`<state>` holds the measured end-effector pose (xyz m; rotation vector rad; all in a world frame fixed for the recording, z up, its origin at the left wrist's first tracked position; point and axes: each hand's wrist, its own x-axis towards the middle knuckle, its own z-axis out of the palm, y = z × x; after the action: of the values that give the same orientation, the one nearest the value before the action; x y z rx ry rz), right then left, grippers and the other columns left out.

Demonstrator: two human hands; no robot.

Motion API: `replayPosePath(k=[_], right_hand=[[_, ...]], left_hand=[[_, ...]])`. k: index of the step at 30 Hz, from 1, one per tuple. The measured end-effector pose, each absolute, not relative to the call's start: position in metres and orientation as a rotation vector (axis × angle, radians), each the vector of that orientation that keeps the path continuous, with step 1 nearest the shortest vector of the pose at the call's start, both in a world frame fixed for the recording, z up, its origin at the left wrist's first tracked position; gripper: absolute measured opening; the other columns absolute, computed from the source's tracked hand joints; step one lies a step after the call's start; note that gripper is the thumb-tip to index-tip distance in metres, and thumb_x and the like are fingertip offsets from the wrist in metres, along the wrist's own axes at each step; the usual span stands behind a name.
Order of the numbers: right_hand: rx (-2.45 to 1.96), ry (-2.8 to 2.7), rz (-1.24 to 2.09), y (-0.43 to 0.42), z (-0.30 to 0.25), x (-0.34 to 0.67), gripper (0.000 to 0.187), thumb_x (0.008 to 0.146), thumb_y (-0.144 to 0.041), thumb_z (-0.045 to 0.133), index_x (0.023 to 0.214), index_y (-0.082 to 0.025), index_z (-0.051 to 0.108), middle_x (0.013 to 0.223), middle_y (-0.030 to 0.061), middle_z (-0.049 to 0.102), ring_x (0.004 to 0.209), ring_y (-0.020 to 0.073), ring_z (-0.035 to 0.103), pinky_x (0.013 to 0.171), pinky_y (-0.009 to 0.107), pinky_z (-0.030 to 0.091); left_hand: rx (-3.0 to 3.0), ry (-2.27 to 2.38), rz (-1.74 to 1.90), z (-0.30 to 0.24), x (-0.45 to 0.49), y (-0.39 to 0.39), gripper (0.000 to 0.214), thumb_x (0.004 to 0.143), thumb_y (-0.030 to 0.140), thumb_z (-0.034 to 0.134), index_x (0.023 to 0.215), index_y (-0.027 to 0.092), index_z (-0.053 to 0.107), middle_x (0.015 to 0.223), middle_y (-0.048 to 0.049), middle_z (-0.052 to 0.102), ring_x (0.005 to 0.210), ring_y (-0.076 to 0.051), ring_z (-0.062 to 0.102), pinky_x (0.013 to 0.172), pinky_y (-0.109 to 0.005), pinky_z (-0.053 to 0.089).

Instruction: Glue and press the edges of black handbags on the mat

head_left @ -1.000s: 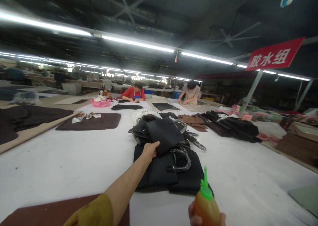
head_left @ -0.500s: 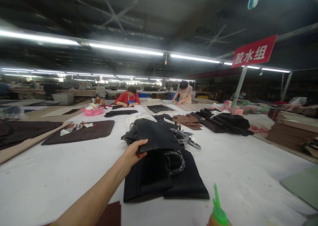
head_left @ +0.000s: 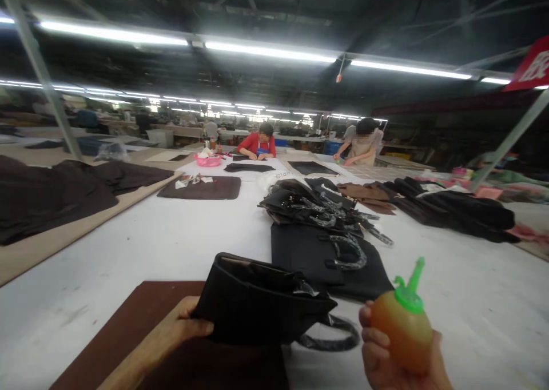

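Note:
My left hand [head_left: 193, 321] grips the lower left corner of a black handbag [head_left: 257, 310], thumb on its near face. The bag's mouth gapes upward, and its plastic-wrapped handle [head_left: 332, 335] hangs toward the right. It is held over a dark brown sheet [head_left: 146, 304]. My right hand [head_left: 386, 350] wraps round a glue bottle [head_left: 403, 330] with amber liquid inside and a green nozzle pointing up. Just beyond, a flat black bag panel with a wrapped handle [head_left: 347, 253] lies on the white table. Behind that is a heap of black bag pieces [head_left: 309, 204] with more wrapped handles.
Dark cloth [head_left: 64, 195] covers a board on the left. Farther off lie a brown panel [head_left: 201, 188] with scraps and a pink basin [head_left: 208, 160]. Black material [head_left: 458, 210] is piled at right. Two people, one in a red top [head_left: 261, 144], work across the white table [head_left: 171, 235].
My left hand has lifted the black bag off the heap and brought it nearer, over the brown sheet. My right hand has come into view holding the glue bottle. The view has turned left.

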<state>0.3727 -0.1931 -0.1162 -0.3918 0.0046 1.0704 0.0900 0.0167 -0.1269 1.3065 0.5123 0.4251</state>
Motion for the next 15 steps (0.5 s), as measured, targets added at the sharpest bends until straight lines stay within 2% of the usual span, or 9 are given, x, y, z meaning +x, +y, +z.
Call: replayPosePath(k=[3, 6, 10, 15], right_hand=[[-0.423, -0.066, 1.058, -0.17, -0.098, 0.353, 0.066, 0.056, -0.05, 0.083, 0.105, -0.012, 0.061, 0.091, 0.0106, 0.062, 0.062, 0.0121, 0.053, 0.056, 0.022, 0.05], [-0.471, -0.117, 1.019, -0.155, -0.078, 0.339, 0.06, 0.067, -0.053, 0.075, 0.108, -0.012, 0.06, 0.094, 0.0127, 0.061, 0.063, 0.013, 0.053, 0.063, 0.027, 0.052], [-0.557, -0.159, 0.997, -0.143, -0.061, 0.321, 0.047, 0.081, -0.052, 0.062, 0.111, -0.017, 0.059, 0.096, 0.0125, 0.06, 0.065, 0.0148, 0.055, 0.075, 0.039, 0.05], [-0.571, -0.179, 0.986, -0.136, -0.057, 0.308, 0.046, 0.084, -0.052, 0.057, 0.111, -0.015, 0.059, 0.095, 0.0134, 0.06, 0.065, 0.0145, 0.055, 0.076, 0.038, 0.05]], left_hand=[[1.271, 0.501, 0.424, -0.134, 0.072, 0.02, 0.015, 0.061, 0.025, 0.069, 0.074, 0.016, 0.069, 0.069, -0.0003, 0.065, 0.065, -0.018, 0.056, 0.062, -0.026, 0.041], [1.248, 0.511, 0.413, -0.14, 0.061, 0.026, 0.012, 0.061, 0.022, 0.069, 0.072, 0.017, 0.069, 0.066, 0.0018, 0.063, 0.062, -0.015, 0.053, 0.061, -0.024, 0.039], [1.245, 0.534, 0.435, -0.145, 0.056, 0.025, 0.017, 0.061, 0.022, 0.069, 0.076, 0.016, 0.069, 0.07, -0.0003, 0.065, 0.067, -0.019, 0.057, 0.065, -0.027, 0.042], [1.126, 0.62, 0.524, -0.152, 0.057, 0.013, 0.026, 0.061, 0.03, 0.072, 0.083, 0.016, 0.071, 0.072, -0.0028, 0.067, 0.071, -0.024, 0.061, 0.066, -0.031, 0.045]])
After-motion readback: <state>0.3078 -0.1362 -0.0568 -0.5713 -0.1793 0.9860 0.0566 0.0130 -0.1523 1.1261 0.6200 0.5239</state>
